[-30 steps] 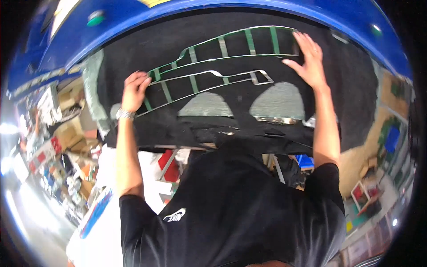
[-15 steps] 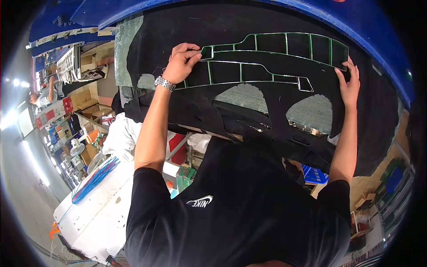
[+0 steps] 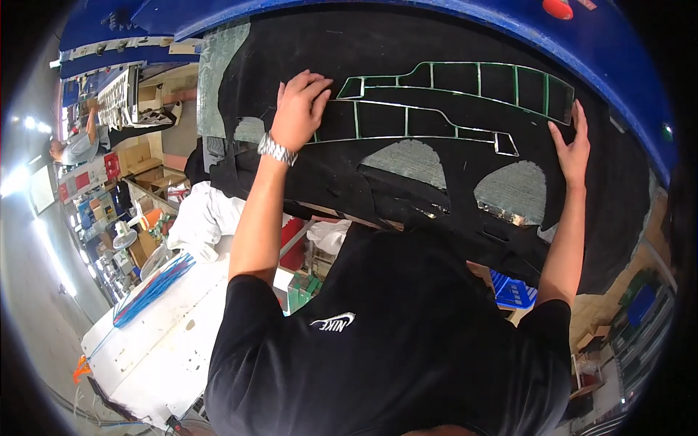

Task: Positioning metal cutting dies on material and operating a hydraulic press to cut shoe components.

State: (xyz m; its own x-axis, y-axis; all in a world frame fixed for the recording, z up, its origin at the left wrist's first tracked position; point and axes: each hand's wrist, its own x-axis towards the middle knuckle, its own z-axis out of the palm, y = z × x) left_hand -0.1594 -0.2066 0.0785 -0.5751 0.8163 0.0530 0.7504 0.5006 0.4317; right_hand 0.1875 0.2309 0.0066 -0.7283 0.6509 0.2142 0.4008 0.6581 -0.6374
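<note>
Two long cutting dies, thin metal-strip frames with cross bars and green edges, lie on a black sheet of material (image 3: 291, 43). The upper die (image 3: 478, 78) is wider at its right end; the lower die (image 3: 406, 120) narrows to the right. My left hand (image 3: 297, 112), with a metal watch at the wrist, is over the lower die's left end and hides part of it. Its fingers are loosely stretched, just short of the upper die's left tip. At the upper die's right end, my right hand (image 3: 572, 149) has thumb and fingers spread about the corner; contact is unclear.
Grey-green board shows through two rounded cutouts (image 3: 407, 163) (image 3: 512, 190) in the sheet. A blue machine edge (image 3: 465, 18) with a red knob (image 3: 558, 9) curves behind. At left is a white table (image 3: 167, 341) with blue cords (image 3: 156, 291). Another person (image 3: 78, 149) is far left.
My left hand has drawn slightly left, away from the upper die's tip. My right hand's fingers have loosened at the other end. The whole view has shifted a little.
</note>
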